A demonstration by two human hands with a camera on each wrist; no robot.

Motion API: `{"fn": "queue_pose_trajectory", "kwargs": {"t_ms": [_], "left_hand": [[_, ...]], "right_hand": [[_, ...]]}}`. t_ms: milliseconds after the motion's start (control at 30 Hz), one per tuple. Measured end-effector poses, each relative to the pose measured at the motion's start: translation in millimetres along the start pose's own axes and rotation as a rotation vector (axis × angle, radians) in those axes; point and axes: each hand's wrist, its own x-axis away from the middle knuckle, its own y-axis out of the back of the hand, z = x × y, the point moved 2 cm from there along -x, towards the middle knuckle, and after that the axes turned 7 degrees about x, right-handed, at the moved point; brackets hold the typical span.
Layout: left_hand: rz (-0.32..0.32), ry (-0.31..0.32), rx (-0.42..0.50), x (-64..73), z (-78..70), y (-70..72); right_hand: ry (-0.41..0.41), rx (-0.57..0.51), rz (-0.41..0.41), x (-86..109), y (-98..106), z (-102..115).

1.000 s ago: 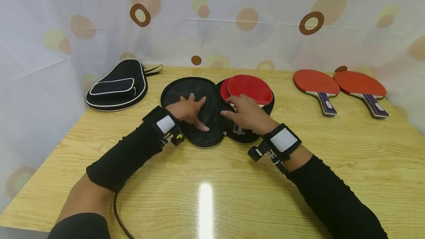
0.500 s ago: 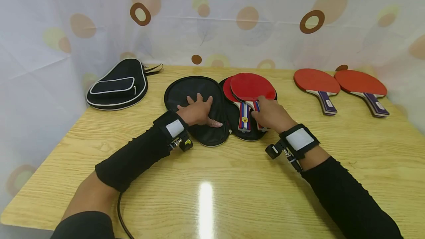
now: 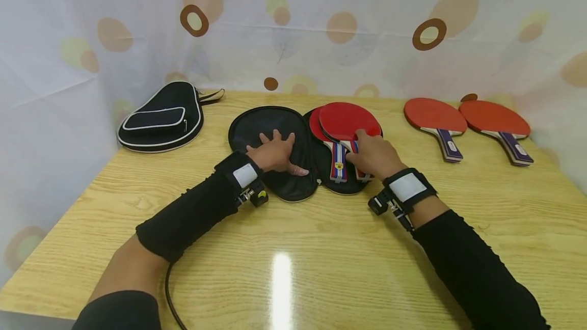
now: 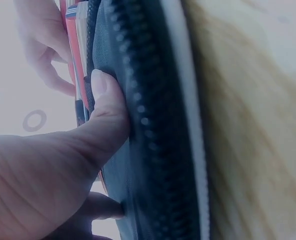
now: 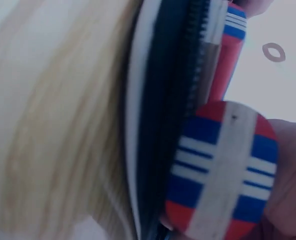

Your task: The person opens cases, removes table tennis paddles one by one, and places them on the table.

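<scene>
In the head view a black zippered paddle case (image 3: 252, 125) lies spread open at the middle of the table. My left hand (image 3: 275, 157) rests on its left half with the fingers spread; the left wrist view shows the thumb against the fabric beside the zip teeth (image 4: 138, 115). Two red table tennis paddles lie overlapping on the right half. My right hand (image 3: 378, 157) grips the striped handle of the upper table tennis paddle (image 3: 348, 120), whose butt end (image 5: 223, 170) fills part of the right wrist view. The lower table tennis paddle (image 3: 338, 164) shows its handle to the left.
A closed black paddle case (image 3: 160, 118) with white piping sits at the back left. Two more red paddles, one (image 3: 433, 114) beside the other (image 3: 495, 117), lie at the back right. A patterned curtain (image 3: 302, 24) hangs behind the wooden table (image 3: 220, 269).
My right hand has moved right and down from over the paddles and taken hold of the upper one's handle. The left hand and the open case have shifted slightly right.
</scene>
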Motion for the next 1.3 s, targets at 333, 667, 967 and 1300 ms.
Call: {"fn": "queue_pose_trajectory", "kwargs": {"t_ms": [333,667,967,1300], "left_hand": [[0.009,-0.007,-0.003,0.6,-0.9,-3.0],[0.002,-0.008,-0.010,-0.2,-0.7,-0.9],[0.003,-0.031,-0.008,-0.5,3.6,-0.5],[0.008,-0.035,-0.015,1.2,2.9,-0.9]], "right_hand": [[0.017,-0.037,-0.068,8.7,4.9,-15.9],[0.030,0.004,-0.203,49.0,41.9,-56.7],[-0.079,0.063,-0.209,105.0,64.7,-115.7],[-0.278,0.102,-0.209,173.7,53.6,-193.0]]}}
